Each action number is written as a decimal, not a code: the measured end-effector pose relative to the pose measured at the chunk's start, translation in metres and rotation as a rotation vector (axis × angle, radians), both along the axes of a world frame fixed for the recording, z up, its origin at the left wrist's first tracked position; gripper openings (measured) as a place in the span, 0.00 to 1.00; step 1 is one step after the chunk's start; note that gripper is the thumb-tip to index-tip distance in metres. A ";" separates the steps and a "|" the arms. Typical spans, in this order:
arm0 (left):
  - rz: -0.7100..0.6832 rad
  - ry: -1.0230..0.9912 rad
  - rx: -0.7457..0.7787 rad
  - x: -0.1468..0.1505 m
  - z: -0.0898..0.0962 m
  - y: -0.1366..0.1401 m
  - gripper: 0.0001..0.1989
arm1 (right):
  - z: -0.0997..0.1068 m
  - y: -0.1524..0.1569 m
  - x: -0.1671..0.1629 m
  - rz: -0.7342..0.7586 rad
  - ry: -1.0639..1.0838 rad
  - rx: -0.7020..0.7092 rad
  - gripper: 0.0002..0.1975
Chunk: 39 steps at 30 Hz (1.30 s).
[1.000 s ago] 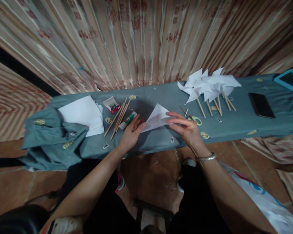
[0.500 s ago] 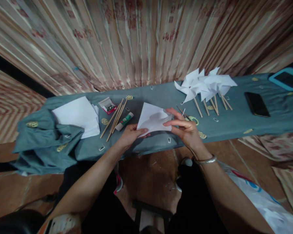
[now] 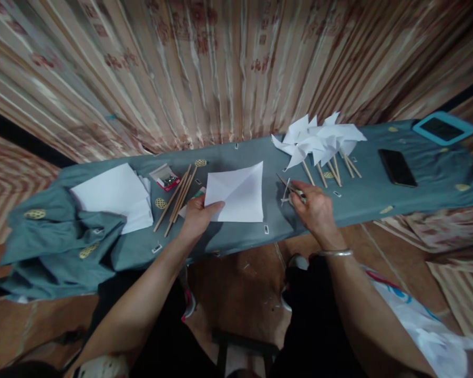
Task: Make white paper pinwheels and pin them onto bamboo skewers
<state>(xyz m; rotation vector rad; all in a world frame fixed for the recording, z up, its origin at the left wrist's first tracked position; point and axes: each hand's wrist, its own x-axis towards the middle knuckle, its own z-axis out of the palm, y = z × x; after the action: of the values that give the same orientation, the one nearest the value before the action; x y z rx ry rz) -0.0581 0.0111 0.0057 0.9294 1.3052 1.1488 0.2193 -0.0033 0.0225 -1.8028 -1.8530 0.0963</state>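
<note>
My left hand (image 3: 199,212) pinches the left edge of a square sheet of white paper (image 3: 240,194), thumb on top. The sheet lies open, with faint diagonal creases and its right edge lifted a little. To its right, my right hand (image 3: 311,205) is closed on the scissors (image 3: 283,181), whose blades point away to the upper left. The fingers cover most of the scissors' handles. Narrow white paper scraps (image 3: 286,190) lie by the blades. A glue stick (image 3: 199,193) is partly hidden behind my left hand.
Wooden sticks (image 3: 179,197) and an open box of metal pins (image 3: 167,178) lie left of the sheet, beside stacked paper (image 3: 110,194). Several paper pinwheels (image 3: 319,139) lie at the back right. Further right are a phone (image 3: 397,167) and a blue-framed tablet (image 3: 443,127).
My right hand has let go of the paper and moved right onto the scissors. The sheet, folded before, is now opened out flatter in my left hand.
</note>
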 end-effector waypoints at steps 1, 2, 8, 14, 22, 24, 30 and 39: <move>0.000 0.003 0.002 0.000 0.001 0.001 0.18 | -0.001 0.002 0.006 -0.055 -0.123 -0.059 0.18; 0.003 0.006 0.006 0.001 0.001 0.002 0.19 | -0.001 0.003 0.012 -0.091 -0.229 -0.122 0.17; 0.002 0.014 0.029 0.006 0.002 0.006 0.20 | -0.005 0.008 0.018 -0.123 -0.452 -0.292 0.16; 0.011 0.028 0.066 0.006 0.000 0.013 0.17 | -0.003 0.022 0.025 -0.160 -0.308 -0.318 0.14; 0.063 0.049 0.092 -0.002 0.009 0.019 0.17 | -0.015 0.030 0.026 -0.115 0.793 -0.369 0.25; 0.063 0.057 0.107 -0.004 0.011 0.019 0.17 | -0.016 0.031 0.022 -0.142 0.923 -0.316 0.29; 0.070 0.013 0.117 -0.007 0.010 0.020 0.16 | -0.003 0.029 0.011 -0.102 1.077 -0.255 0.28; 0.199 -0.054 0.186 -0.020 0.014 0.027 0.14 | 0.007 -0.014 -0.021 0.391 1.061 -0.677 0.32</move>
<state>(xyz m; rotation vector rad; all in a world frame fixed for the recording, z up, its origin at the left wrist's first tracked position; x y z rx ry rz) -0.0782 0.0384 0.0202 0.9099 1.2837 1.4595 0.1986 -0.0171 0.0292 -1.2321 -1.3548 1.6279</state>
